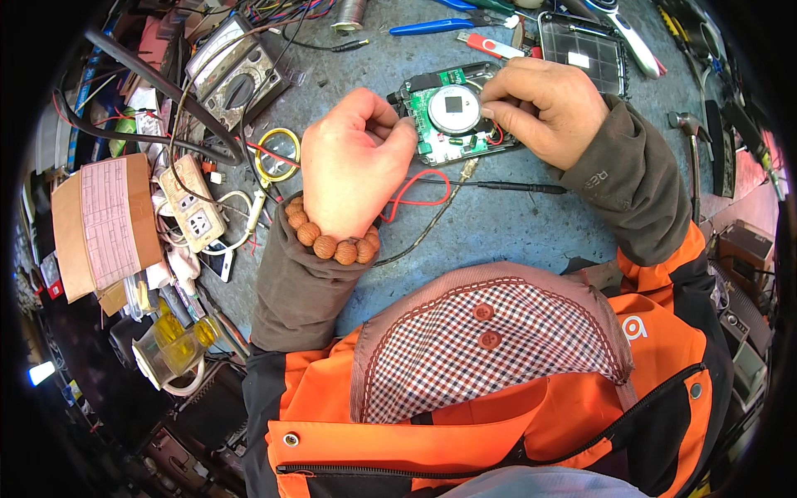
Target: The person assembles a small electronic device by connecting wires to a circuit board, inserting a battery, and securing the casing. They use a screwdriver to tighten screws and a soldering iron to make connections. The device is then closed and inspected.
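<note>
An opened small electronic device (422, 124) lies on the blue bench, its green circuit board and round silver speaker (454, 109) exposed inside a dark casing. My left hand (353, 153), with a brown bead bracelet at the wrist, is closed at the device's left edge, thumb and forefinger against it. From the right, my right hand (544, 108) pinches beside the speaker; what sits between its fingertips is hidden. Thin red and black wires (496, 133) show below those fingertips. A black test probe (523, 187) and a looped red lead (423, 197) lie just nearer to me.
An analog multimeter (241, 83) stands at the back left, near a magnifying glass (278, 155) and a power strip (193, 203). Blue-handled pliers (432, 26), a red-and-white USB stick (490, 46) and a clear-black cover (583, 54) lie beyond the device. A hammer (691, 133) is at right.
</note>
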Demonstrator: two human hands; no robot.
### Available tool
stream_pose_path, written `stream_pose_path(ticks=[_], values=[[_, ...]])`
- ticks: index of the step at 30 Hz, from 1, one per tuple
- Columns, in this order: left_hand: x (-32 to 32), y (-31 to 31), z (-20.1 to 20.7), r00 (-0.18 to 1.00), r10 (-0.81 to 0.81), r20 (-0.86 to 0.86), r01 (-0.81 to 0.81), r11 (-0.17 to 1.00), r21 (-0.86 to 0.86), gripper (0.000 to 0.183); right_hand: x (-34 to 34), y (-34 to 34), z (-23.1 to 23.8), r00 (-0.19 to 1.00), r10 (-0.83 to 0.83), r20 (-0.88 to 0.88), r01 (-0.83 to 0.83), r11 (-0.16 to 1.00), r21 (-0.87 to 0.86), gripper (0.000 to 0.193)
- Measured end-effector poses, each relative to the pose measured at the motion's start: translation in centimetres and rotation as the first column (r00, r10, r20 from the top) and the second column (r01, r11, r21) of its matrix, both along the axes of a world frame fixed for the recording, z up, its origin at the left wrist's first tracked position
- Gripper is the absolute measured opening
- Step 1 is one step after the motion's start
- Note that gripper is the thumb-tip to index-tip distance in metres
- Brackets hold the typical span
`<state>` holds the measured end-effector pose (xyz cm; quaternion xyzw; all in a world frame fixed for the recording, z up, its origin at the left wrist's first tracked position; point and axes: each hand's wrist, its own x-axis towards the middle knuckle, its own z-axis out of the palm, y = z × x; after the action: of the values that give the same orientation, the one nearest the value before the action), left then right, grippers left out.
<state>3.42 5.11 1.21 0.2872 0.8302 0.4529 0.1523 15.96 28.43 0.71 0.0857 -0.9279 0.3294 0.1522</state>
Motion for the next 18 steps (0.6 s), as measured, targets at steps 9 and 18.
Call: stream_pose_path(ticks=[9, 18], values=[[-1.0, -0.2, -0.3, 0.963, -0.062, 0.263, 0.025, 0.990, 0.140, 0.009, 0.1, -0.1, 0.1, 1.000, -0.004, 0.021, 0.004, 1.000, 0.001, 0.010], [-1.8, -0.2, -0.2, 0.921, -0.063, 0.385, 0.032, 0.996, 0.087, 0.010, 0.1, -0.2, 0.2, 1.000, -0.005, 0.026, 0.005, 1.000, -0.009, 0.010]])
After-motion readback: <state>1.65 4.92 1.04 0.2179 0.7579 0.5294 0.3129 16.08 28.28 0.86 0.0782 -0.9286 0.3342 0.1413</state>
